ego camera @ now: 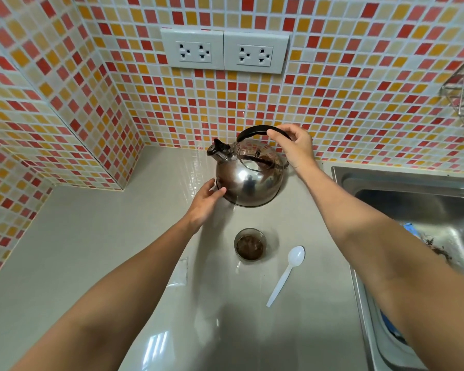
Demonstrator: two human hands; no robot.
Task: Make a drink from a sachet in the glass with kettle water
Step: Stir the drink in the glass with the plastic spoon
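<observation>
Across the whole bottom of the frame runs the pale countertop (91,250), w/ a steel sink (402,194) at the right edge. Kettle (248,180) sits frame center, up near the tiled wall, base on the counter. Its spout (218,151) points to the upper left; black handle (257,129) arches over the top, long axis running left-right. Right hand (295,145) is closed around the handle's right end. Left hand (206,199) rests flat, fingers open, against the kettle's lower left side, gripping nothing, prob. steadying.

Glass (250,245) stands directly below the kettle in frame, a clear gap btwn them, brown powder in the bottom and no water in it yet. So the pour has to come toward the viewer: I'd guess the spout must swing round from upper left to face down-frame, approx. a quarter turn or more. Left hand is the nearer one to the glass.

White plastic spoon (287,274) lies just right of the glass, bowl toward upper right, handle slanting to lower left.
</observation>
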